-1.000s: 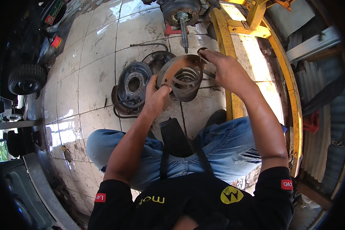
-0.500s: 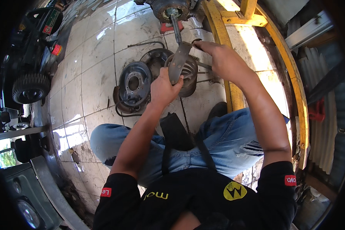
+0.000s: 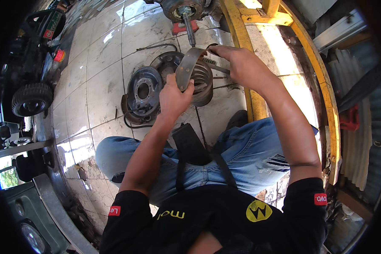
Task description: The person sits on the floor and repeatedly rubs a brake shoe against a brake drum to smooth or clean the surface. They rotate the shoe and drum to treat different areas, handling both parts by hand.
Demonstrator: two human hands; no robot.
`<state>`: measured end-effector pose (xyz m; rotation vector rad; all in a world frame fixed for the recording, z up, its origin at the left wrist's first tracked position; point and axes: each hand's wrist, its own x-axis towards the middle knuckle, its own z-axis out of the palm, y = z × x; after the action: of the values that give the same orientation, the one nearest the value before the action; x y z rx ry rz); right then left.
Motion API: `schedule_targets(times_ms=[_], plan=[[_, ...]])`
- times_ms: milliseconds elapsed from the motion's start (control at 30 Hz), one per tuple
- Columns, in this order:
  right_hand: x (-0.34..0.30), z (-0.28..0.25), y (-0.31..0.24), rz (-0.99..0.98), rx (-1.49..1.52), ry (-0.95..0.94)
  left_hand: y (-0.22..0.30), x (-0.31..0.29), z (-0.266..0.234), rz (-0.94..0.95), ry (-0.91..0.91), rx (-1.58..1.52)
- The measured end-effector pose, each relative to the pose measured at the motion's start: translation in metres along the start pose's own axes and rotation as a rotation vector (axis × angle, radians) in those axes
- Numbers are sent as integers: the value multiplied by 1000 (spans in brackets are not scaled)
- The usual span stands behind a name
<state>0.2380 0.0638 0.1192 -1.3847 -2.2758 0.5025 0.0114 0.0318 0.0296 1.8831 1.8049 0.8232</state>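
Covering most of the view: pale tiled floor [image 3: 106,78]; clock directions taken about the view's centre. Yellow metal frame [image 3: 252,103] at 2 o'clock. Dark round plate [image 3: 135,86] lying at 10 o'clock; ribbed metal drum [image 3: 205,96] between 12 and 1. Shaft [image 3: 189,31] at 12, beyond the hands. Right hand [image 3: 247,65] at 1 to 2 o'clock, index finger reaching toward the strip's far end; contact not clear. Left hand [image 3: 175,97] at 11, fingers and thumb clamped on the near end of the curved metal strip [image 3: 185,72], which is held at 12, over the drum. Change: 1.0 s ago the strip's brownish inner face showed; now its grey outer face does, arched and tilted. Thin bar [image 3: 220,68] projects from under the right hand; underside hidden, so cannot tell whether that grip is closed.
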Motion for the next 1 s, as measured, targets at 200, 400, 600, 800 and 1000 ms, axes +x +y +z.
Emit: schedule_targets(times_ms=[200,400,600,800,1000], plan=[[-3,0,2,3,-28,-32,5,-7,-7,120,251,-216],[1,3,-4,10,-45,-59,-4,-15,5,58,15,116],[-5,7,7,-104,-30,73,-4,-18,7,177,199,-147],[0,3,-7,4,-54,-66,-5,-20,13,-58,-53,156],[-3,3,-1,-105,-21,74,-8,-21,11,166,236,-190]])
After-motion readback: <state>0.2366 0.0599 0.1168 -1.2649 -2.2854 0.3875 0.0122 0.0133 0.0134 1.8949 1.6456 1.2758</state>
